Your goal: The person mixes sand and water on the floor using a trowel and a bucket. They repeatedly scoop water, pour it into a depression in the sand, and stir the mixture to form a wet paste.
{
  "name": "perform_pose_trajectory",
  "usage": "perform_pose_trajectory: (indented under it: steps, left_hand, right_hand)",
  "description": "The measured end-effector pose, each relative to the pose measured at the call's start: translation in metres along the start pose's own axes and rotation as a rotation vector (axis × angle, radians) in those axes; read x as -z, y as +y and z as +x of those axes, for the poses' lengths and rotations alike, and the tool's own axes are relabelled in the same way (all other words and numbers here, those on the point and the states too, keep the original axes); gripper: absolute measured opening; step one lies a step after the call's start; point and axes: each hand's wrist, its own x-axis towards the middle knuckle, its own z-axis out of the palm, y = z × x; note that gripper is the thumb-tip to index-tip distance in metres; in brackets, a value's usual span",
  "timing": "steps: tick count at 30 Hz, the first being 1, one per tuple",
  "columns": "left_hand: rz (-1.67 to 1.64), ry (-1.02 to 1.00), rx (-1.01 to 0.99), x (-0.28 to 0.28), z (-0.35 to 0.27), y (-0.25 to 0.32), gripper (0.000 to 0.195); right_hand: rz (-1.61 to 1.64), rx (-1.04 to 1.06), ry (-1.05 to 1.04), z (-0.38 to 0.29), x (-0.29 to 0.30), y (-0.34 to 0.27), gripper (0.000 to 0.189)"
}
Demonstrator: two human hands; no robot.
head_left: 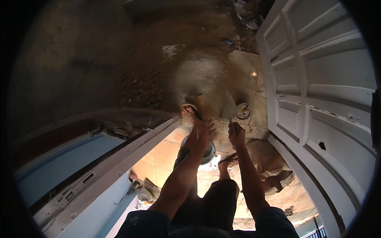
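Observation:
My right hand [237, 133] is closed around the handle of a trowel, whose broad grey blade [228, 105] points away from me over the floor. To its left, my left hand [206, 128] is held with the fingers spread and nothing in it, above a dark bucket [209, 153] that my forearm partly hides. A pale grey, wet-looking patch of mortar [198, 73] lies on the brown floor beyond both hands. Right beside the blade is a round drain cover [243, 111]. Whether the blade touches the floor, I cannot tell.
A white panelled door [303, 74] stands at the right, and a worn door frame [151, 135] runs along the left. A torn paper sack [268, 160] sits right of my legs. Debris [250, 22] lies at the far right; rubble [143, 84] lies left of the grey patch.

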Motion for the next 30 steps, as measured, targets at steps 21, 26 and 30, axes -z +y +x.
perform_pose_trajectory:
  steps: [21,26,30]
  left_hand:
    - [-0.112,0.272,0.190,0.074,0.048,0.164,0.061]
    - [-0.182,0.240,0.130,0.065,0.044,0.195,0.064]
    - [-0.194,0.218,0.162,0.056,0.039,0.215,0.066]
  right_hand:
    - [-0.597,0.039,-0.215,0.176,-0.171,-0.039,0.040]
    - [-0.817,0.062,-0.157,0.189,-0.167,-0.085,0.038]
    - [-0.777,0.077,-0.104,0.202,-0.158,-0.111,0.038]
